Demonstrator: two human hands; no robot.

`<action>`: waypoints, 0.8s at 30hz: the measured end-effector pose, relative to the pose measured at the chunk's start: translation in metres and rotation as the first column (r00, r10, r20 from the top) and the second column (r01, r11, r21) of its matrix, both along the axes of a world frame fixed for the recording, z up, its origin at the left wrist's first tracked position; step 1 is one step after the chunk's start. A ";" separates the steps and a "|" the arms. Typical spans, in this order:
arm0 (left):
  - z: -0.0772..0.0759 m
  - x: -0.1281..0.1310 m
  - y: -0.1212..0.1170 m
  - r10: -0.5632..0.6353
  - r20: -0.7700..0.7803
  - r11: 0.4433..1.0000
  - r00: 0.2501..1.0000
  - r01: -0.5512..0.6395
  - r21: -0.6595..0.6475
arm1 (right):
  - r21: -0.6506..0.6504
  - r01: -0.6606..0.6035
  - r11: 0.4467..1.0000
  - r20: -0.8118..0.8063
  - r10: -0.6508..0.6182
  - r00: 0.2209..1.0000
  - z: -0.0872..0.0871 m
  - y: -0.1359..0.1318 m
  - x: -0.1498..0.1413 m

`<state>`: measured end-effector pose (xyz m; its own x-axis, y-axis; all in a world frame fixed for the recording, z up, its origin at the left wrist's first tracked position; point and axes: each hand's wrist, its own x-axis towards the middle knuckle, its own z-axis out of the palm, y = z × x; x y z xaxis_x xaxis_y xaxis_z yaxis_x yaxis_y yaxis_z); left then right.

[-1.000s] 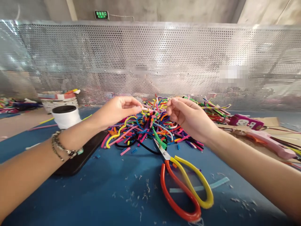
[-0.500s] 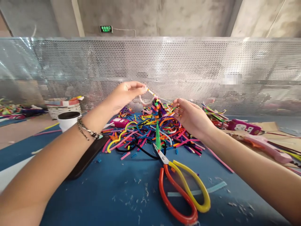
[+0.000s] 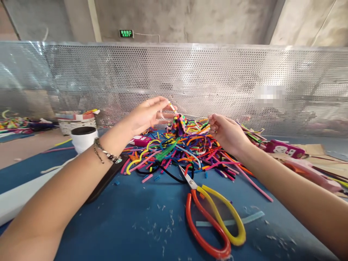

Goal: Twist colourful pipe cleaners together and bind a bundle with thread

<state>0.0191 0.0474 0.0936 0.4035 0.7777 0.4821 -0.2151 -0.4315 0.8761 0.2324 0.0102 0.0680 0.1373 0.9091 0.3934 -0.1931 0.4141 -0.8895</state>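
A heap of coloured pipe cleaners (image 3: 187, 146) lies on the blue table (image 3: 130, 217). My left hand (image 3: 148, 113) is raised over its far left side and pinches the end of a pale pink pipe cleaner (image 3: 172, 107). That piece runs to a small multicoloured fuzzy bundle (image 3: 178, 124) hanging between my hands, with a green stem (image 3: 166, 151) slanting down from it. My right hand (image 3: 227, 132) is closed at the fingertips on thin strands at the bundle's right side. Scissors with one red and one yellow handle (image 3: 212, 217) lie closed in front of the heap.
A white roll with a dark core (image 3: 83, 137) stands at the left, a dark flat slab (image 3: 107, 177) beside my left forearm. A pink box (image 3: 282, 148) and a pink glue gun (image 3: 312, 170) lie right. A perforated metal screen (image 3: 190, 79) walls the table's far side.
Both hands lifted the fuzzy bundle off the heap, then lowered a little. My left hand stays high on the pink piece. The green stem swung from hanging straight to slanting left.
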 end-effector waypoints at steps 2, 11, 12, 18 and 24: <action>0.000 0.003 -0.003 -0.025 0.014 0.999 1.000 0.025 -0.030 | -0.008 -0.006 1.000 0.001 0.006 1.000 0.000 -0.001 -0.001; -0.004 0.012 -0.006 0.038 -0.094 0.990 0.995 -0.050 -0.135 | 0.060 -0.066 0.996 0.026 0.064 0.998 0.010 -0.015 -0.006; -0.003 0.012 -0.007 0.041 -0.120 0.992 0.992 -0.054 -0.115 | 0.065 -0.063 0.996 0.030 0.061 0.998 0.011 -0.016 -0.006; -0.001 0.005 -0.005 0.129 -0.303 0.983 0.944 -0.083 0.163 | 0.098 -0.048 0.994 0.029 0.045 0.999 0.016 -0.016 -0.002; -0.003 0.002 0.001 0.223 -0.386 0.921 0.895 -0.063 0.385 | 0.088 0.020 0.996 0.031 -0.022 0.999 0.017 -0.013 0.002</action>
